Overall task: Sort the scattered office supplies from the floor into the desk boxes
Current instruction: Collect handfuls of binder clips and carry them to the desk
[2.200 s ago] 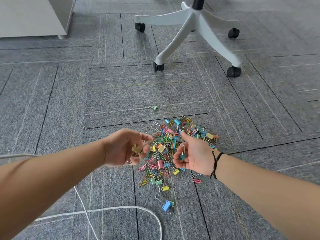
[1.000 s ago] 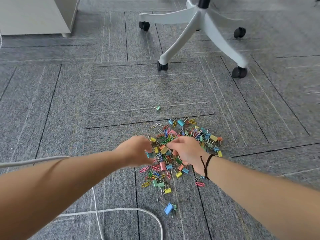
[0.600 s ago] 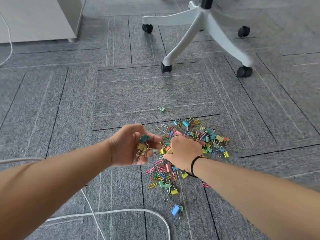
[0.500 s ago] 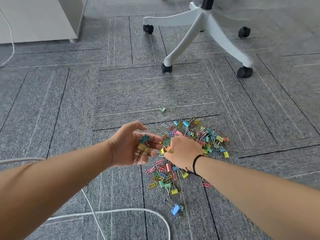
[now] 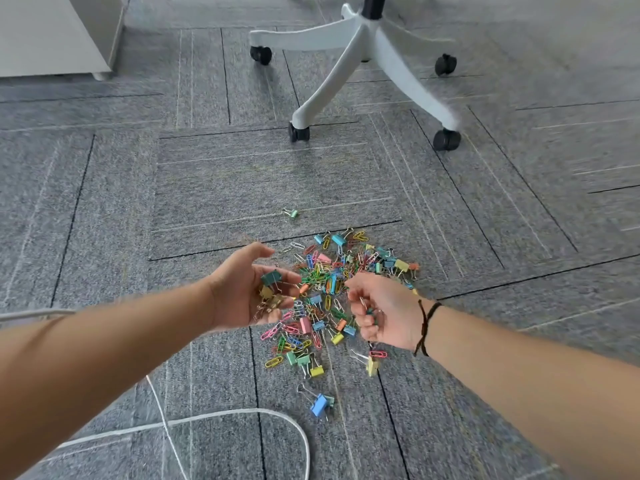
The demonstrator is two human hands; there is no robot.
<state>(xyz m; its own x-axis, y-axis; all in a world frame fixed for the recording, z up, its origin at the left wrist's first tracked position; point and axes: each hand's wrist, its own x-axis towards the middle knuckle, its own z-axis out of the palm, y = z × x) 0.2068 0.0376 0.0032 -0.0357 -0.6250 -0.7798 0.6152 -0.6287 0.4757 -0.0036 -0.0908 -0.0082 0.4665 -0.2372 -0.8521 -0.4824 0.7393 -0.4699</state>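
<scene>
The right hand (image 5: 384, 311) has lifted off the clip pile (image 5: 332, 289), fingers curled around clips; the left hand (image 5: 249, 289) still cups several binder clips (image 5: 272, 289).

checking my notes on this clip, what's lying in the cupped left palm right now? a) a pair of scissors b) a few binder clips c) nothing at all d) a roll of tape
b: the left hand is turned palm up with binder clips resting in it, a dark green one on top of yellowish ones, just left of the pile of clips on the carpet.
</scene>
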